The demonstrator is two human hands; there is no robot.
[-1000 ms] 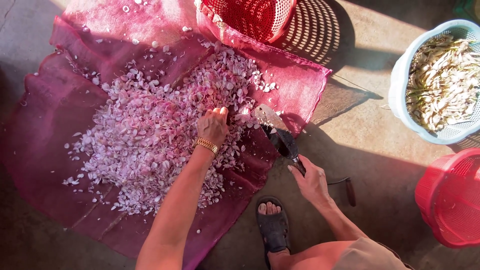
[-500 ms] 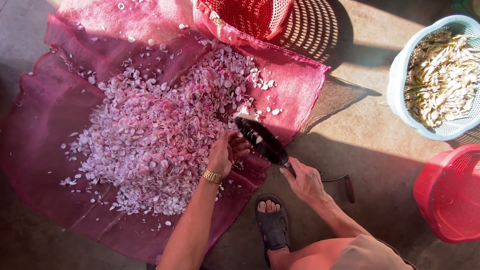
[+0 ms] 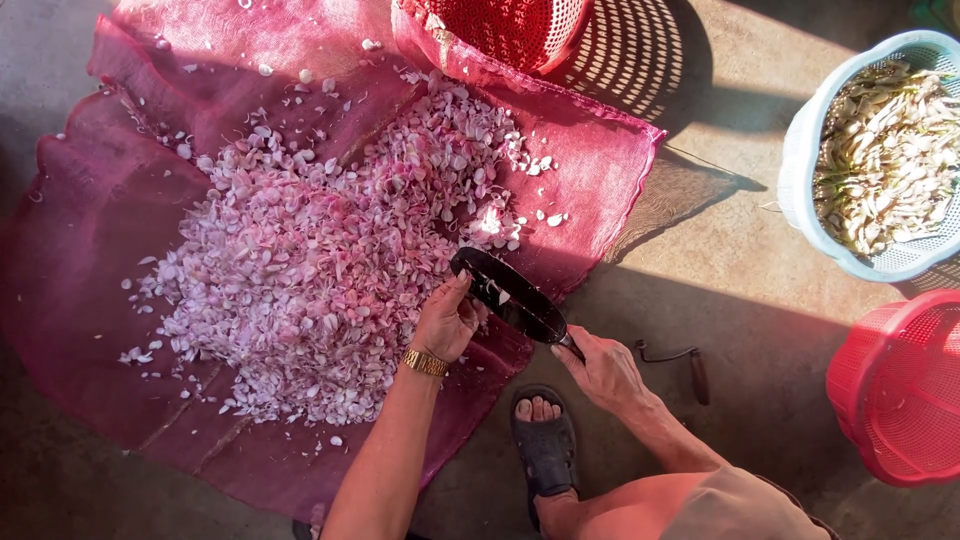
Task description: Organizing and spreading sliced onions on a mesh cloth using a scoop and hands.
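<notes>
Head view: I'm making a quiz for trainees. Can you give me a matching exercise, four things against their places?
Things:
1. dark knife
2. pale blue basket
3. pink peelings
4. black sandal

Places:
A. top right corner
B. heaped on the red mesh cloth
C. held in the right hand
D. bottom centre, on a foot

Pairs: 1-C, 2-A, 3-B, 4-D

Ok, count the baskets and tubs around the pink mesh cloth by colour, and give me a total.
Red baskets: 2, one at the cloth's top edge and one at the right edge of view.
Pale blue basket: 1, holding whitish pieces.
Total: 3.
</notes>
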